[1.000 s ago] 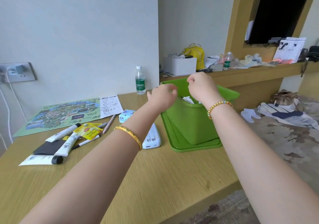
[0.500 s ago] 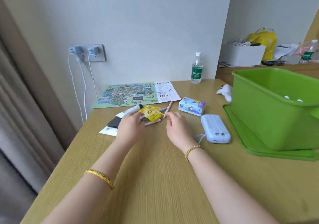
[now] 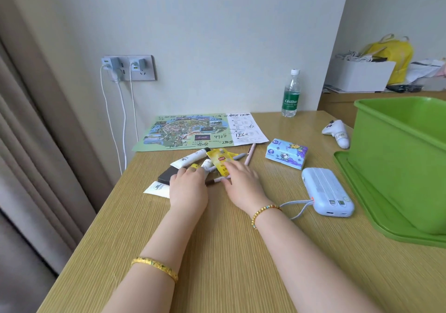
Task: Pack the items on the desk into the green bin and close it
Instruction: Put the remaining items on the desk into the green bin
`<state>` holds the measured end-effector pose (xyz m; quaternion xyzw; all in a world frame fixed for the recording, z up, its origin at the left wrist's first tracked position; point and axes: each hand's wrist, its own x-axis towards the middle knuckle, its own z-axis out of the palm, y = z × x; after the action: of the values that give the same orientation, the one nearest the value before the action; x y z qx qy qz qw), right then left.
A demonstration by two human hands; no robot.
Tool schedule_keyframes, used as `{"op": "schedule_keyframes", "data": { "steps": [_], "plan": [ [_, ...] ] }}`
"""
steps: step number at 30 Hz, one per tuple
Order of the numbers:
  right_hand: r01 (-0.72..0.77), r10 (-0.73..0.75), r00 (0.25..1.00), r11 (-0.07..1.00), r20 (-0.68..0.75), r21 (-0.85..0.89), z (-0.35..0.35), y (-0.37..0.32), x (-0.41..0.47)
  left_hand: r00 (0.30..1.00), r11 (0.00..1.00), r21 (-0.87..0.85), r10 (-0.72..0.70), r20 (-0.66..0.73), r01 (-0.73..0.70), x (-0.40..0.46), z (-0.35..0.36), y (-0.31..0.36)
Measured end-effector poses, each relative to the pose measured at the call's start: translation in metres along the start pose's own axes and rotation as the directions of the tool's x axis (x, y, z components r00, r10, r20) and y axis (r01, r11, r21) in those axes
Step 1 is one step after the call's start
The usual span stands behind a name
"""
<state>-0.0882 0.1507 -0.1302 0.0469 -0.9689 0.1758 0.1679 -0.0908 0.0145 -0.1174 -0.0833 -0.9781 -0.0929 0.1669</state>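
- Packing looks barely under way: most items lie loose on the tabletop, and the green bin [image 3: 395,158] stands open at the right edge on its flat lid [image 3: 357,187], so closing is not yet done. Its inside is cut off by the frame, so I cannot tell what it holds.
- Left hand [image 3: 188,187] rests on the small pile near the left edge, fingers curled over a white tube [image 3: 193,158] and a black card [image 3: 167,176]; whether that grip has closed on anything I cannot tell.
- Right hand [image 3: 243,182] lies just beside it, fingers fairly straight and relaxed, touching a yellow tea sachet [image 3: 220,160] and a pen [image 3: 217,180]; nothing is grasped.
- Left to pack, in my judgement: the pile, a pink pen [image 3: 249,154], tissue pack [image 3: 286,153], power bank [image 3: 325,192], white controller [image 3: 336,132] beside the bin, paper map [image 3: 193,131] toward the back edge, and water bottle [image 3: 290,95] by the wall.
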Motion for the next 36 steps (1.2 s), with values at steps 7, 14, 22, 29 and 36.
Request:
{"op": "schedule_keyframes", "data": {
  "steps": [7,14,22,29,36],
  "plan": [
    [-0.031,0.028,0.999,0.997,-0.044,-0.072,-0.006,0.001,-0.004,0.999,1.000,-0.008,0.027,0.028,-0.027,-0.005,0.001,0.008],
    [-0.056,0.057,0.998,0.998,-0.009,0.008,-0.005,-0.001,-0.001,0.998,0.964,-0.260,-0.056,-0.020,0.049,-0.008,-0.006,0.000],
    [-0.043,0.027,0.992,0.990,-0.120,-0.137,-0.007,0.002,0.000,0.950,0.596,-0.773,-0.312,0.029,0.220,-0.004,-0.025,-0.015],
    [-0.157,0.325,0.926,0.794,-0.191,0.588,-0.029,0.001,-0.010,0.929,0.062,-0.972,-0.311,0.198,0.228,-0.011,-0.033,0.002],
    [-0.060,0.531,0.832,0.375,-0.162,0.925,-0.080,0.006,-0.028,0.973,-0.054,-0.977,-0.100,0.210,0.205,-0.017,-0.057,0.054]
  ]
}}
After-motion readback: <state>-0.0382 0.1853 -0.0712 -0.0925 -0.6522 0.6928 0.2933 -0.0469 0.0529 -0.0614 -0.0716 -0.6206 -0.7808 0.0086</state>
